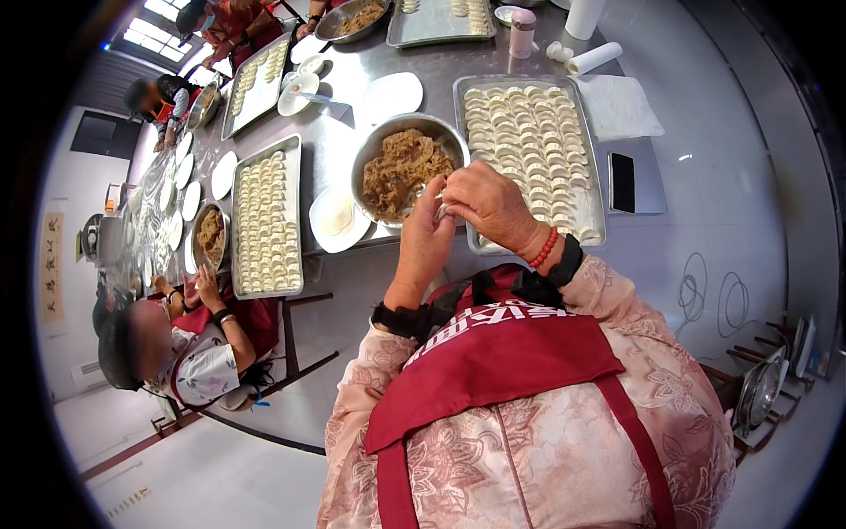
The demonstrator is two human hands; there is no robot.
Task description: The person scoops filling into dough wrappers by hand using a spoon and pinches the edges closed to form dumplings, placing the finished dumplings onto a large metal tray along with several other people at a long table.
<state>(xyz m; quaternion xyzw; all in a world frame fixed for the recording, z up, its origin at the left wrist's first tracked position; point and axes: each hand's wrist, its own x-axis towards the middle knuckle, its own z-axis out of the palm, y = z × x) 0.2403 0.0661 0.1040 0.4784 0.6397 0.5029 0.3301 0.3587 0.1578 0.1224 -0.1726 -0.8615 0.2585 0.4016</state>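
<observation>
My left hand (424, 241) and my right hand (489, 202) meet over the near edge of a steel bowl (361, 162). Their fingertips pinch a small piece of pale dough (441, 211), mostly hidden by the fingers. Brown minced filling (403, 159) fills much of the bowl. To its left, a white plate (357, 236) carries thin round dough wrappers (336, 215). On the right, beside my right hand, lies a metal tray (579, 200) with rows of folded dumplings (525, 142). A bare patch shows at that tray's near right part.
Another tray (295, 173) of dumplings stands left, beside a seated person working with both hands (206, 289). A white plate (394, 94) sits behind the bowl. Farther right are a pink bottle (522, 36), a paper roll (595, 58) and a phone (622, 183). More people work across the steel table.
</observation>
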